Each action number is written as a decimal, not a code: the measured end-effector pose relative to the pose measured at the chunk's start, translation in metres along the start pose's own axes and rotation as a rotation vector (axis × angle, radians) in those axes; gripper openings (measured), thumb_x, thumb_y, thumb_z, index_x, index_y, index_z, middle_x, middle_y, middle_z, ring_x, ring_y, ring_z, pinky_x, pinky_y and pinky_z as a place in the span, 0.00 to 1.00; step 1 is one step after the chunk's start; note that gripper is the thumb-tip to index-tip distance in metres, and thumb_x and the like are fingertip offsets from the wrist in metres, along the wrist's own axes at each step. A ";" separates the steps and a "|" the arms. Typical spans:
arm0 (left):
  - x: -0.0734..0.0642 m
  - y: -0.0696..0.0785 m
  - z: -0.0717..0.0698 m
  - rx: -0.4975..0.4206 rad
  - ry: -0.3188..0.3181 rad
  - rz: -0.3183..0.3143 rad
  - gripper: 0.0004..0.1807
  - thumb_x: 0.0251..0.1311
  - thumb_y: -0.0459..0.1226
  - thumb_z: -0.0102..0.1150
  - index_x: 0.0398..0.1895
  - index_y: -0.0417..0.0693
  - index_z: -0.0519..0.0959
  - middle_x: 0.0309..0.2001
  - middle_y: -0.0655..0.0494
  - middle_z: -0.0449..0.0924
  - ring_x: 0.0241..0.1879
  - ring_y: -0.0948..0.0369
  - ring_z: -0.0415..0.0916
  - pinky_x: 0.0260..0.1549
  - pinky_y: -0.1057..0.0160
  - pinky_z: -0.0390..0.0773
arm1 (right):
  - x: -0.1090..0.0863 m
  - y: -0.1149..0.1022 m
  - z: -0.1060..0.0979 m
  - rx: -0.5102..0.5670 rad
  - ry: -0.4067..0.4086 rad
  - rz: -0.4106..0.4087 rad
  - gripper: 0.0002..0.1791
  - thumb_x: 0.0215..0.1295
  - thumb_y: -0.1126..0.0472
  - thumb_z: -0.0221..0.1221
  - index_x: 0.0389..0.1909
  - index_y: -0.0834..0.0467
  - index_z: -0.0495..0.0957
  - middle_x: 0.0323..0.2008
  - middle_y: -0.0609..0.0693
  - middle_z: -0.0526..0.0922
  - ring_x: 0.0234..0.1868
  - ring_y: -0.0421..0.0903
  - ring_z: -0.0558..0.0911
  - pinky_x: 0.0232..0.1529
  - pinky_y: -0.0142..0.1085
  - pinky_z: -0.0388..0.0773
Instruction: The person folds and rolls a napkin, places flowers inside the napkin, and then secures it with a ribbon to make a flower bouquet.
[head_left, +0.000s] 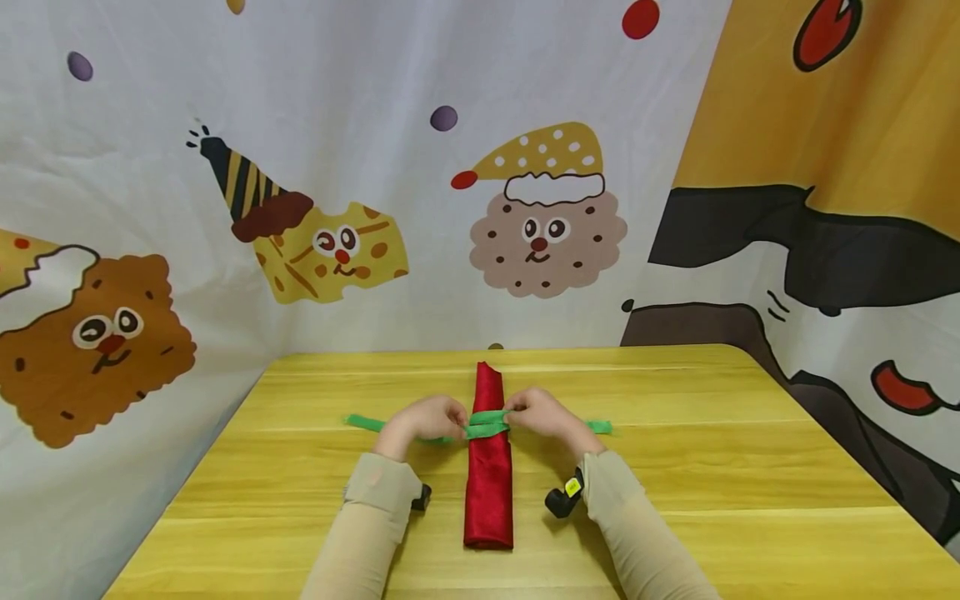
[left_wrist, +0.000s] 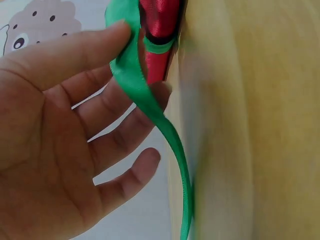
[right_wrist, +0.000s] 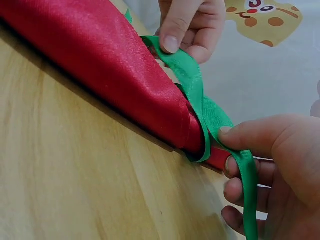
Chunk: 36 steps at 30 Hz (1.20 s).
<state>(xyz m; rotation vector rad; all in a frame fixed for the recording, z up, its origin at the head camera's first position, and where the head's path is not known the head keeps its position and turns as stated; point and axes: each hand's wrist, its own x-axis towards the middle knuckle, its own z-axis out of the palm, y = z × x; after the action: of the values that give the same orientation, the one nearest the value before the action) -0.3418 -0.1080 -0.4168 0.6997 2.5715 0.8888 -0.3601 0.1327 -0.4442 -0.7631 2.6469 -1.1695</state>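
Observation:
A rolled red satin cloth point(head_left: 489, 492) lies lengthwise on the table, its far end pointing at the curtain. Around its upper part runs a green ribbon point(head_left: 487, 424), in two bands across the top. My left hand point(head_left: 431, 419) pinches the ribbon between thumb and fingers at the roll's left side; in the left wrist view a tail of ribbon point(left_wrist: 172, 137) hangs down past the fingers. On the other side my right hand point(head_left: 542, 413) pinches the ribbon point(right_wrist: 216, 117) close against the roll, and its loose tail point(right_wrist: 248, 200) drops over the curled fingers.
The wooden table point(head_left: 675, 467) reaches back to a white curtain point(head_left: 360, 100) printed with cartoon food. Ribbon ends point(head_left: 600, 427) show beyond both hands on the tabletop. A black wrist camera point(head_left: 562, 498) sits below the right cuff.

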 end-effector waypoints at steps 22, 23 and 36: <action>0.003 -0.002 0.004 -0.028 0.021 -0.063 0.16 0.61 0.30 0.60 0.53 0.50 0.80 0.42 0.53 0.80 0.37 0.59 0.74 0.37 0.58 0.73 | 0.000 0.005 0.001 -0.015 -0.054 -0.009 0.07 0.65 0.65 0.57 0.33 0.60 0.84 0.29 0.46 0.81 0.28 0.40 0.69 0.33 0.34 0.67; 0.003 -0.001 0.004 -0.027 0.020 -0.064 0.16 0.61 0.30 0.60 0.51 0.51 0.80 0.42 0.53 0.80 0.37 0.59 0.74 0.37 0.58 0.73 | 0.000 0.004 0.001 -0.016 -0.053 -0.009 0.07 0.65 0.65 0.57 0.33 0.60 0.84 0.30 0.46 0.81 0.28 0.40 0.70 0.33 0.34 0.68; 0.000 0.000 0.001 -0.070 0.028 -0.032 0.17 0.61 0.30 0.60 0.54 0.45 0.78 0.33 0.54 0.79 0.29 0.60 0.71 0.29 0.62 0.71 | -0.002 0.002 -0.002 0.023 -0.034 -0.010 0.08 0.67 0.62 0.56 0.34 0.59 0.83 0.30 0.47 0.80 0.30 0.41 0.70 0.33 0.35 0.69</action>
<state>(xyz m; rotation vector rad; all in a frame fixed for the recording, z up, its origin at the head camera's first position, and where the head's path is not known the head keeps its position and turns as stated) -0.3414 -0.1071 -0.4172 0.6287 2.5555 0.9798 -0.3600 0.1364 -0.4443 -0.7861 2.6004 -1.1764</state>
